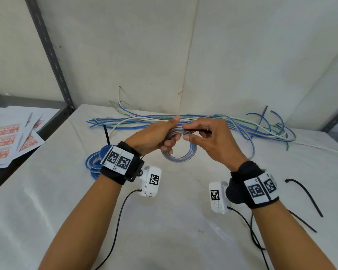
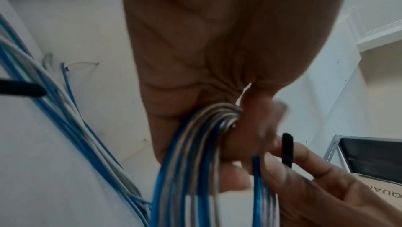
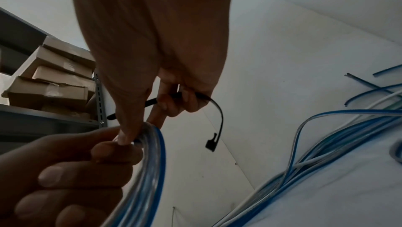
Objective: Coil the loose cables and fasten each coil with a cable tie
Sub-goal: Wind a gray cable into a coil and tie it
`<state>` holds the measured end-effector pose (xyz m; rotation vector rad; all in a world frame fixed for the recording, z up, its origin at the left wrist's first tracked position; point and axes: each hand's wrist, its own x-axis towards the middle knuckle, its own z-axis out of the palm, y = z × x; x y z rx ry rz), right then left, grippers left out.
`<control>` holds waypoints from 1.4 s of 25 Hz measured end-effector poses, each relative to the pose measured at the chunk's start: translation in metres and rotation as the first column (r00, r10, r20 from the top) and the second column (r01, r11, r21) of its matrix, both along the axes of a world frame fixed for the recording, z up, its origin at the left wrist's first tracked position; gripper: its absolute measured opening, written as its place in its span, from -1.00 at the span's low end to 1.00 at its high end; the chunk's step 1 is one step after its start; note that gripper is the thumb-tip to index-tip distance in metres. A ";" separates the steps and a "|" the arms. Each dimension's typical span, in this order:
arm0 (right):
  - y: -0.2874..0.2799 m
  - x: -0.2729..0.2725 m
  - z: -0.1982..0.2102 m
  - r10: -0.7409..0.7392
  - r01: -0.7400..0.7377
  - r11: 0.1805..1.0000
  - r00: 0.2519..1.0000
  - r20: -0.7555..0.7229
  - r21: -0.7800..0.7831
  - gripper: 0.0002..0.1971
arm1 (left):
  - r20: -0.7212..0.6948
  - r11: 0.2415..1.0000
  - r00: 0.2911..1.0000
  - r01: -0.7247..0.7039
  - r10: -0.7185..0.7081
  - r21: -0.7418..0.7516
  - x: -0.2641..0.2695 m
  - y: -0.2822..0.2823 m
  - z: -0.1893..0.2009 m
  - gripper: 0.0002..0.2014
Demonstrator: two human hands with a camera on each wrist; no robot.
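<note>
coil (image 1: 179, 151) held above table (image 1: 164, 221) — left hand (image 1: 154, 137) curled round its top, turns bunched. right hand (image 1: 207, 139) pinching black tie (image 3: 217, 119) beside coil, tie head dangling free, not yet looped. risk: loosened left grip — turns spring apart. risk: tail slipping from pinch, tie dropping. more loose cables (image 1: 203, 121) behind.

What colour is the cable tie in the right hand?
Black; the cable tie shows best in the right wrist view.
</note>
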<state>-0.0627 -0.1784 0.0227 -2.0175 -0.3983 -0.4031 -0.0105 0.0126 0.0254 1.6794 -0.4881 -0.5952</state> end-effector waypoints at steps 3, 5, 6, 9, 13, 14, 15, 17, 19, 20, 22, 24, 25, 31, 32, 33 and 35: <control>0.000 0.003 -0.003 -0.007 0.007 1.000 1.000 0.000 0.000 -0.80 | -0.078 0.999 0.997 -0.007 0.004 -0.034 0.003 0.002 -0.002 -0.50; 0.000 0.005 -0.005 -0.023 0.023 1.000 1.000 -0.003 0.012 -0.79 | -0.102 0.998 0.995 -0.022 0.017 -0.055 0.002 0.001 -0.001 -0.54; 0.000 0.006 -0.006 -0.023 0.023 1.000 1.000 -0.007 0.021 -0.79 | -0.098 0.998 0.995 -0.040 0.034 -0.052 0.001 0.000 -0.001 -0.55; 0.000 0.004 -0.004 -0.037 0.037 0.999 0.999 -0.019 -0.005 -0.81 | -0.059 0.996 0.995 -0.083 0.081 -0.038 -0.001 -0.003 0.000 -0.57; -0.006 0.002 0.008 -0.173 0.173 0.984 0.985 -0.003 -0.040 -0.75 | -0.043 0.993 0.992 -0.116 0.115 -0.037 0.001 -0.004 -0.003 -0.56; -0.008 0.002 0.010 -0.175 0.175 0.985 0.984 -0.019 0.003 -0.70 | -0.048 0.990 0.990 -0.132 0.130 -0.045 0.002 -0.005 -0.003 -0.56; -0.009 0.002 0.012 -0.143 0.146 0.987 0.989 -0.043 0.072 -0.69 | -0.054 0.987 0.988 -0.151 0.148 -0.056 0.003 -0.005 -0.004 -0.56; -0.008 0.001 0.015 -0.035 0.051 0.968 0.997 -0.071 0.245 -0.73 | -0.059 0.979 0.981 -0.188 0.184 -0.083 0.004 -0.004 -0.004 -0.57; -0.005 0.000 0.020 0.052 -0.011 0.925 0.994 -0.099 0.379 -0.76 | -0.056 0.969 0.977 -0.213 0.208 -0.123 0.005 -0.001 -0.004 -0.57; -0.004 -0.001 0.022 0.096 -0.036 0.902 0.988 -0.118 0.429 -0.76 | -0.057 0.965 0.975 -0.222 0.215 -0.143 0.006 0.001 -0.004 -0.57; -0.004 -0.002 0.027 0.131 -0.051 0.887 0.981 -0.145 0.458 -0.77 | -0.075 0.953 0.971 -0.238 0.227 -0.185 0.008 0.003 -0.003 -0.57; -0.004 -0.001 0.025 -0.008 0.043 0.950 0.994 -0.113 0.311 -0.84 | -0.114 0.939 0.966 -0.251 0.230 -0.233 0.009 0.005 -0.002 -0.57; -0.006 0.001 0.021 -0.077 0.094 0.971 0.994 -0.083 0.222 -0.87 | -0.135 0.933 0.966 -0.251 0.222 -0.259 0.010 0.005 -0.001 -0.57; 0.000 0.006 0.003 0.049 -0.034 0.997 0.970 -0.237 0.068 -0.83 | -0.208 0.918 0.969 -0.198 0.131 -0.343 0.007 0.006 0.002 -0.59; 0.002 0.006 0.003 0.029 -0.012 0.997 0.975 -0.221 0.078 -0.87 | -0.214 0.917 0.969 -0.194 0.123 -0.349 0.007 0.005 0.003 -0.59; 0.003 0.005 0.003 0.007 0.010 0.996 0.979 -0.204 0.085 -0.91 | -0.217 0.917 0.969 -0.191 0.119 -0.351 0.007 0.005 0.003 -0.59; 0.004 0.005 0.002 -0.032 0.046 0.996 0.983 -0.180 0.075 -0.94 | -0.215 0.917 0.970 -0.187 0.115 -0.352 0.006 0.004 0.003 -0.59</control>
